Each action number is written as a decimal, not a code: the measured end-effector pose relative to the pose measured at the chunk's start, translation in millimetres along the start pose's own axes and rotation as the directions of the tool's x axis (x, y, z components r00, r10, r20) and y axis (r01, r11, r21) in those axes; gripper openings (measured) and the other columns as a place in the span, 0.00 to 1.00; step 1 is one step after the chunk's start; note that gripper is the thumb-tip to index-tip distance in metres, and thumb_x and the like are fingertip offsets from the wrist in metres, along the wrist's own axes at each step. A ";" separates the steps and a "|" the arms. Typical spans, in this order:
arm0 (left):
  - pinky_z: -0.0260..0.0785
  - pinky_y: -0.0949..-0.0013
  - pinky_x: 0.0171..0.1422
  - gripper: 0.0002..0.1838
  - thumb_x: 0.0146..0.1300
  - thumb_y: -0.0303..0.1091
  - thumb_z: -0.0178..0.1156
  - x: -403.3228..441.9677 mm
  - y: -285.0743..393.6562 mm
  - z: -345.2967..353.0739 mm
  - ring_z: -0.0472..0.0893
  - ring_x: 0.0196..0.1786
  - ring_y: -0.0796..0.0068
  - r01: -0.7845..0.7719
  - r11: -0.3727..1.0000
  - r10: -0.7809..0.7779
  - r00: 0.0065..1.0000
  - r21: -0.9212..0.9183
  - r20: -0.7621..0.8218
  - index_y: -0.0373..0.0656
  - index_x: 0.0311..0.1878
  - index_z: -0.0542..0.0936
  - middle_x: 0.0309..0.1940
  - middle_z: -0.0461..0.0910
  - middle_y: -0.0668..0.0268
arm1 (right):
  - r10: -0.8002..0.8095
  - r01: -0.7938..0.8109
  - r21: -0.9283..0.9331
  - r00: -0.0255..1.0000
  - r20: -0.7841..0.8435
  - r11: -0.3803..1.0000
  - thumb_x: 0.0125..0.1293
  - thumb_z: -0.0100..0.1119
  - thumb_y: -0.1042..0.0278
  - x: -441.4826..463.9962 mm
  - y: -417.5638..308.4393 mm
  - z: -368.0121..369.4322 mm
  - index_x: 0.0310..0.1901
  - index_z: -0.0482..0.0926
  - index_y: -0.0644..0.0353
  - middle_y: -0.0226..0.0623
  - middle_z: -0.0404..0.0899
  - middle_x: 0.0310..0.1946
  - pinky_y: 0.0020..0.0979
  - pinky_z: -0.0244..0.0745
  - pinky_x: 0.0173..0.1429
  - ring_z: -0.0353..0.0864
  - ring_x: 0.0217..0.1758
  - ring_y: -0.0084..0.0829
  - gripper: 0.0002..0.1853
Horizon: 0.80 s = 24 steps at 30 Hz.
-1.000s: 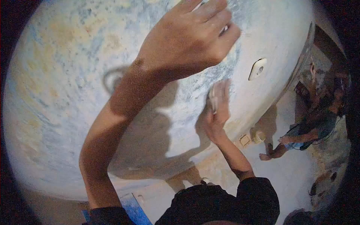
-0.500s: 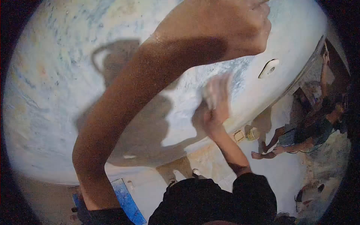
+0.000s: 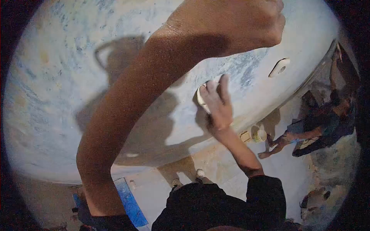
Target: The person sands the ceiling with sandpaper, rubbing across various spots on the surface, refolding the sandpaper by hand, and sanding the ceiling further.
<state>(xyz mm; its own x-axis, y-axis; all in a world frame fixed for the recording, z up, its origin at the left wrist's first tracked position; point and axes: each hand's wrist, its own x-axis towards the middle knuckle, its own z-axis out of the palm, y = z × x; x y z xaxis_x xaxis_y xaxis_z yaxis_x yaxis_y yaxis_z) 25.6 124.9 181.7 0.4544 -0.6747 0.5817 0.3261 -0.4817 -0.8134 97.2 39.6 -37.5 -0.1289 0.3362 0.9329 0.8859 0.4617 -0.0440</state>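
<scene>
A large curved, pale surface (image 3: 42, 127) with blue-grey smears fills most of the view. My left arm reaches across it to the top, where my left hand (image 3: 258, 25) is curled closed against or near the surface. Its fingertips are cut off by the frame edge, so anything inside them is hidden. Lower down, my right hand (image 3: 219, 102) has its fingers over a white oval-edged pad (image 3: 200, 97), held against the smeared surface. The pad's far side is hidden under the fingers.
A white oval fitting (image 3: 280, 68) with a hole sits on the curved surface at right. A bucket (image 3: 259, 134) and a small yellowish box (image 3: 245, 136) stand on the floor beyond its edge. Another person (image 3: 320, 125) works at far right. A blue panel (image 3: 130, 202) lies at lower left.
My right hand has turned and shifted slightly left, with its fingers more spread and the white pad's edge now showing. The view has moved a little. The other person's arms have shifted.
</scene>
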 end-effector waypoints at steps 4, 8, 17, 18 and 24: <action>0.65 0.47 0.59 0.07 0.55 0.31 0.61 0.0 1.9 6.8 0.81 0.49 0.58 0.031 1.000 -0.031 0.998 -0.004 -0.048 0.35 0.27 0.81 0.33 0.83 0.50 | 0.105 -0.116 -0.054 0.981 -0.163 0.992 0.59 0.57 0.75 13.7 6.6 -6.6 0.55 0.75 0.67 0.54 0.74 0.57 0.51 0.68 0.64 0.61 0.67 0.65 0.20; 0.66 0.46 0.58 0.07 0.55 0.30 0.61 -5.7 -1.6 3.1 0.81 0.49 0.58 -0.019 0.997 0.019 1.000 0.070 0.007 0.35 0.29 0.81 0.34 0.83 0.51 | -0.016 0.018 -0.128 1.000 0.016 0.992 0.60 0.55 0.77 5.4 28.7 -10.7 0.54 0.76 0.66 0.54 0.75 0.57 0.49 0.68 0.64 0.64 0.66 0.64 0.19; 0.68 0.46 0.57 0.04 0.52 0.27 0.63 3.0 1.4 1.4 0.81 0.47 0.60 0.040 0.999 -0.040 0.999 -0.011 -0.018 0.36 0.27 0.80 0.30 0.81 0.55 | -0.087 0.069 -0.134 0.987 -0.131 0.988 0.58 0.59 0.74 29.0 50.4 -34.7 0.50 0.79 0.66 0.50 0.79 0.52 0.49 0.71 0.62 0.72 0.62 0.56 0.16; 0.68 0.48 0.56 0.04 0.52 0.27 0.62 1.1 0.9 5.4 0.81 0.47 0.61 0.039 0.999 -0.040 0.999 -0.012 -0.029 0.37 0.26 0.79 0.29 0.81 0.56 | -0.083 0.042 -0.212 0.979 -0.189 0.976 0.60 0.58 0.73 30.7 47.7 -31.3 0.47 0.80 0.66 0.52 0.78 0.52 0.49 0.71 0.62 0.73 0.61 0.54 0.13; 0.70 0.54 0.52 0.04 0.51 0.26 0.62 1.3 -3.1 9.3 0.80 0.45 0.65 -0.051 0.994 0.065 0.986 0.095 -0.152 0.39 0.24 0.78 0.30 0.79 0.60 | -0.284 0.275 0.131 0.957 0.053 0.952 0.52 0.55 0.79 8.9 76.5 -17.3 0.51 0.79 0.66 0.54 0.77 0.54 0.50 0.70 0.62 0.69 0.64 0.60 0.21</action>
<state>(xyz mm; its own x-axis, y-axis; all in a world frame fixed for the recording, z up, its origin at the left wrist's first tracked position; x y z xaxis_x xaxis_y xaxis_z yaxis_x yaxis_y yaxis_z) 32.9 130.7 184.9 0.3435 -0.7817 0.5206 0.3794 -0.3916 -0.8383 171.5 63.7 -26.3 -0.3986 0.2343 0.8867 0.7500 0.6397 0.1682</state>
